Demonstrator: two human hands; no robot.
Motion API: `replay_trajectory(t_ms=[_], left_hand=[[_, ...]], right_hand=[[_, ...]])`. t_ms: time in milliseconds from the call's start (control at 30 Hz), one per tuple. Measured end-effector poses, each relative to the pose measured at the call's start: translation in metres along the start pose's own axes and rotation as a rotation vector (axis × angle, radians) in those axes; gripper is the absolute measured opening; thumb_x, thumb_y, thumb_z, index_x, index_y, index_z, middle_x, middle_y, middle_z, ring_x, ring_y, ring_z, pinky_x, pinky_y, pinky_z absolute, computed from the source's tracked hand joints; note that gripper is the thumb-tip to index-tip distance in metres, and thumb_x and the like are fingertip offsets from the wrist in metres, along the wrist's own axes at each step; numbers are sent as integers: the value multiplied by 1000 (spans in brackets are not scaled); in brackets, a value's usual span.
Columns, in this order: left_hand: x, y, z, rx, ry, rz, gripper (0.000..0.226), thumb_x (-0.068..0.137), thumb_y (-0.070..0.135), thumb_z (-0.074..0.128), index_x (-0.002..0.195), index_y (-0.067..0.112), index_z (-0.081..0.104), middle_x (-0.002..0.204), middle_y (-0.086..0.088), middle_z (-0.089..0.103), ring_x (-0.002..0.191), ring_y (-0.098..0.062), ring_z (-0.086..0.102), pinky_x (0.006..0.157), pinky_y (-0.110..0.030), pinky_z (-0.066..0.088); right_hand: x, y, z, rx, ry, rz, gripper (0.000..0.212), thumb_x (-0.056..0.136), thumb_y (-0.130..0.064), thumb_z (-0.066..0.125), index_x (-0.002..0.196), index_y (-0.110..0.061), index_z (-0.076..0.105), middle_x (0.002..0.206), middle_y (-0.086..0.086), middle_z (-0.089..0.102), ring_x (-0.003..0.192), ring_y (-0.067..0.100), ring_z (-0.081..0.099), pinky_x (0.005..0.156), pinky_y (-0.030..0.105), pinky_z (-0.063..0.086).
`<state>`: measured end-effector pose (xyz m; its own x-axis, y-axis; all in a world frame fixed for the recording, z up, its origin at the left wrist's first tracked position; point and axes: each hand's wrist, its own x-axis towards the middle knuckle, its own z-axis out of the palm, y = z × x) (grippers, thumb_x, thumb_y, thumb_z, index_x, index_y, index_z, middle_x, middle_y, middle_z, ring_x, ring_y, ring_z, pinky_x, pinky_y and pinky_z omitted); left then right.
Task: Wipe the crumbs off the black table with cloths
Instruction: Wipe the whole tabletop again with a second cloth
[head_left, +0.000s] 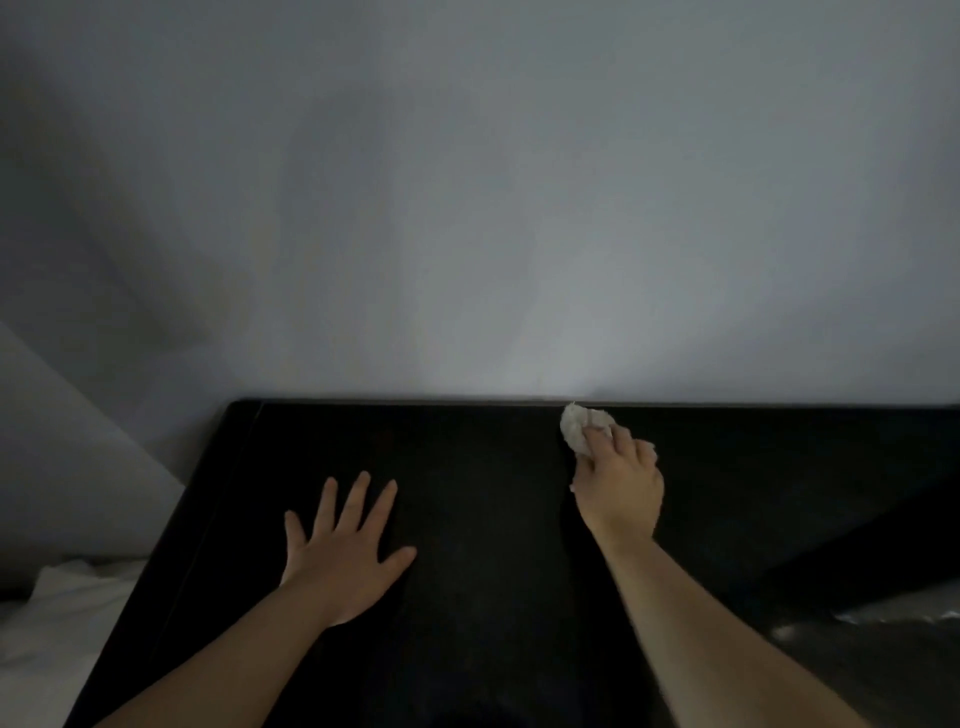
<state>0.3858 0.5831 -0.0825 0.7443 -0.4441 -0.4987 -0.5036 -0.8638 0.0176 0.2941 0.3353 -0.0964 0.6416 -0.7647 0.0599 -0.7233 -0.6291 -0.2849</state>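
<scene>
Fingers of the right hand (621, 486) are closed around a crumpled white cloth (576, 430), which is pressed on the black table (467, 597) near its far edge, by the grey wall (467, 208). The left hand (343, 553) is laid flat on the tabletop, fingers spread, holding nothing; crumbs cannot be made out

cloth (575, 430) fuzzy, off-white — table (467, 467) matt black

Black table (467, 597), off-white cloth (576, 428), plain pale grey wall (467, 182).
</scene>
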Motion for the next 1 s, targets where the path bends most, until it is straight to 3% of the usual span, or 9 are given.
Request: replay_trajectory(t_ms=[67,167,267,467,600,700,767,900,1000], left_hand=[[1,1,1,-9,1,8,76,92,67,22,145,36,-23,154,2,-29,142,-28,-26,114,-58,-5],[1,-3,0,-17,21,37,75,93,64,25,146,35,-19,155,5,-28,142,-25,-26,115,-55,-7],[-1,-11,2,-12,65,51,78,93,63,26,149,28,-16,156,7,-24,143,-19,-22,118,-49,-5],[0,-13,2,-8,67,57,83,92,64,28,148,24,-18,156,7,-24,143,-18,-22,118,-45,-6],[0,-14,-1,-10,62,67,83,93,62,30,149,23,-17,156,7,-23,144,-18,-21,119,-45,-6],[-2,-14,-1,-13,67,66,82,93,62,31,150,23,-14,157,7,-20,144,-17,-20,119,-44,-4],[-2,-15,0,-5,88,64,83,92,63,30,150,24,-15,157,7,-21,144,-17,-19,119,-44,-5],[0,-20,1,5,113,101,82,92,64,29,150,25,-15,157,8,-20,145,-16,-18,119,-44,-4],[1,-33,2,-28,159,140,73,96,59,25,150,26,-11,158,9,-16,145,-13,-16,119,-40,-4]], right_hand=[[-15,-36,7,-11,-3,21,51,87,-24,25,132,-29,50,142,7,40,130,37,30,103,44,32],[-55,-86,20,56,-184,-528,54,88,-21,27,137,-38,40,148,-2,34,134,34,24,103,41,27],[-31,-66,24,3,-168,-906,55,85,-21,27,135,-40,41,140,-6,46,120,29,46,97,38,39],[36,-28,6,-38,-115,59,53,90,-17,38,142,-26,35,148,8,31,134,37,25,110,43,25],[-41,-106,29,27,11,-564,60,81,-14,30,132,-37,50,138,3,47,128,35,37,104,38,33],[-38,-100,33,21,-121,-924,55,83,-14,51,132,-38,47,131,-4,51,115,30,48,94,37,41],[-4,-74,30,-64,-48,-717,51,84,-16,50,130,-36,50,127,-1,55,106,31,53,85,35,43],[27,-65,18,-32,-116,-36,53,91,-21,44,143,-24,31,146,9,32,130,35,30,105,42,29],[-19,-116,26,-2,-112,-187,56,87,-19,42,141,-30,34,147,10,30,130,37,27,103,43,28]])
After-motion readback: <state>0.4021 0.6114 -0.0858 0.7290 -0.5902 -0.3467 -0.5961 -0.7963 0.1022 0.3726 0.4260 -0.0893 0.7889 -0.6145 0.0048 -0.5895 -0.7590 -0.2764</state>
